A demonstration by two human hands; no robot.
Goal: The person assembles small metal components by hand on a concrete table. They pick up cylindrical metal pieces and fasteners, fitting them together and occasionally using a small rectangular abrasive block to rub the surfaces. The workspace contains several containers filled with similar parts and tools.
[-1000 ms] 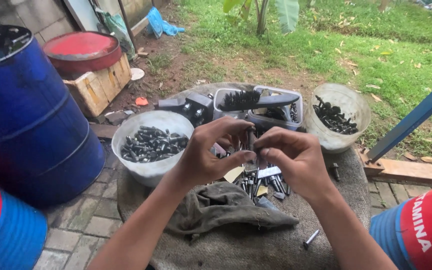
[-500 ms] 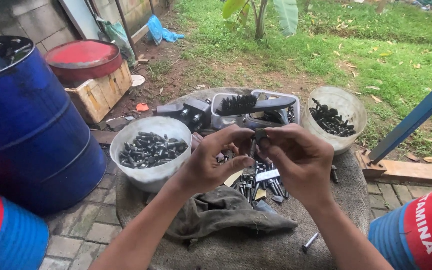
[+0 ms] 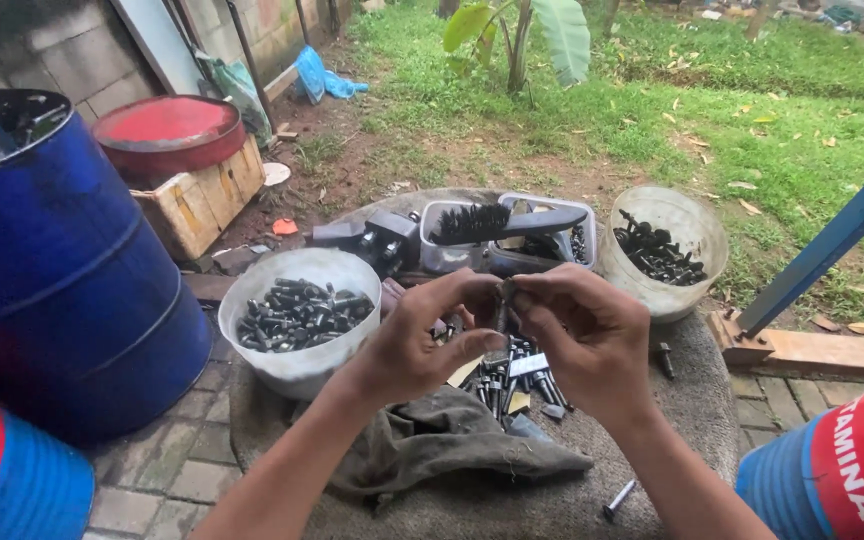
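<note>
1. Outdoors, on a round stone-grey work surface (image 3: 692, 400) set over paving, with grass behind.
2. At its middle, raised just above the surface: a small dark bolt (image 3: 501, 300), upright, pinched from both sides.
3. Left hand (image 3: 417, 340) closed on the bolt, thumb and fingertips pressed to it, other fingers curled in.
4. Right hand (image 3: 587, 345) likewise closed on it from the opposite side, fingers (image 3: 552, 300) bent over its top; cannot tell whether a nut sits on it.
5. Directly below the hands: a loose heap of bolts (image 3: 512, 380) on the surface, seemingly yet to be gone through.
6. Just beside, under the wrists: a crumpled grey rag (image 3: 442, 445); one stray bolt (image 3: 619, 497) lying apart near the front edge.
7. Left of the hands: a white bowl (image 3: 292, 370) well filled with dark bolts, by the look of it work already done.
8. Right of the hands: a second pale bowl (image 3: 677, 295), less full of dark hardware.
9. Behind: a black brush (image 3: 502, 222) resting across clear tubs.
10. Farther left: a blue drum (image 3: 62, 290).
</note>
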